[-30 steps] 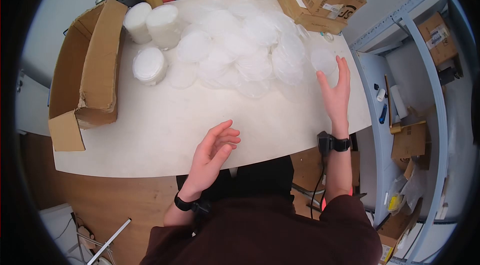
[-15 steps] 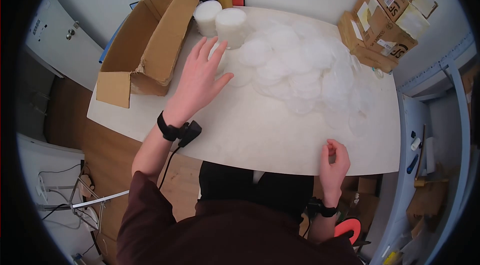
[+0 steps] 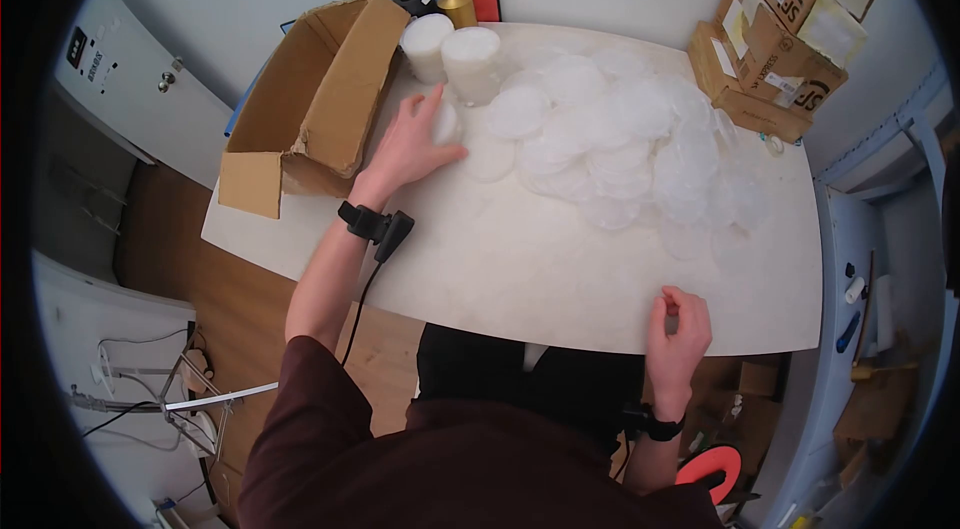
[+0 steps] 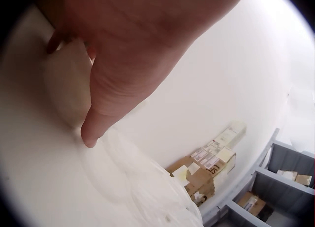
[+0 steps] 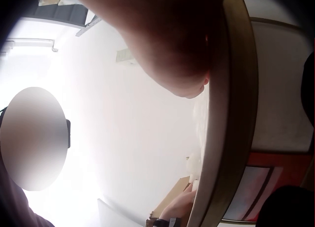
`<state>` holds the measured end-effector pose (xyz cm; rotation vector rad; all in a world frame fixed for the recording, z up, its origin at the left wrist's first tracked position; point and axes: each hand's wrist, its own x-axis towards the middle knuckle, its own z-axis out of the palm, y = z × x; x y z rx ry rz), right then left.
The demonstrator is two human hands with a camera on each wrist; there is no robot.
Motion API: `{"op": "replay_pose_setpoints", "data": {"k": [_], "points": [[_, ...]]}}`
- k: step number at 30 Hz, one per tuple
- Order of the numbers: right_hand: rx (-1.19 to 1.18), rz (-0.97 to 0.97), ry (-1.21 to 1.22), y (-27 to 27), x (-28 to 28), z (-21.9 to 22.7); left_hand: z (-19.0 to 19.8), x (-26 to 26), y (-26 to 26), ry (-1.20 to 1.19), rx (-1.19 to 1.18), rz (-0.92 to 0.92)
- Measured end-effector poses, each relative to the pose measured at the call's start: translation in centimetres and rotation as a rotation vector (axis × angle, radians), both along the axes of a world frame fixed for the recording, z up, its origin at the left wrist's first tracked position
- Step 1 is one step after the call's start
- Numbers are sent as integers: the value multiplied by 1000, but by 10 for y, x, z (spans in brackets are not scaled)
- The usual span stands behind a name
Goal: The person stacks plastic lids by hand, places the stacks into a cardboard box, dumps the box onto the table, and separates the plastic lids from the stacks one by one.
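My left hand (image 3: 405, 151) reaches across the left part of the table to a short stack of round, translucent white discs (image 3: 447, 123). Its fingers bend over the far side of that stack, with the thumb at the near right edge. The left wrist view shows the stack (image 4: 68, 82) between fingers and thumb, partly hidden by the hand. Over the front edge of the table, my right hand (image 3: 678, 337) hangs loosely curled, holding nothing. A wide, overlapping heap of similar discs (image 3: 620, 134) spreads across the middle and right of the table.
Two taller disc stacks (image 3: 471, 64) stand behind the left hand. To its left is an open cardboard box (image 3: 350, 94). Stacked parcels (image 3: 775, 49) occupy the back right corner, near a grey shelf unit (image 3: 850, 219). A gold container (image 3: 457, 7) sits at the back.
The left hand has swung from the table's front to the short stack at the left, its fingers closing around it. The right hand has drawn back from the right side to the front edge.
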<state>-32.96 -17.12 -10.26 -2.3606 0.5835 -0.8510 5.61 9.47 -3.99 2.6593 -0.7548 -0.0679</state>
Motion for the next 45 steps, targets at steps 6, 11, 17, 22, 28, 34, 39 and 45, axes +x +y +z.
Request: {"op": "replay_pose_setpoints", "data": {"k": [6,11,17,22,28,34,39,45], "points": [[-6,-1,14,-1,-1,0,-13,5,6,49,-115,65],[-13,5,6,0,0,2,-5,-15,12,-12,-301,123],[47,16,17,-1,0,1,20,-81,23,-62,-479,121],[346,209,-3,7,29,51,56,-130,18,805,-1207,-59],[-72,671,-313,20,111,176,109,-148,-13,894,-1024,-407],[-280,717,-433,1,158,185,116,-140,-43,1160,-1132,-325],[-95,766,-201,-28,167,169,64,-98,-60,1333,-1238,-201],[143,717,194,-75,200,181,53,-64,-66,1378,-1370,-51]]}}
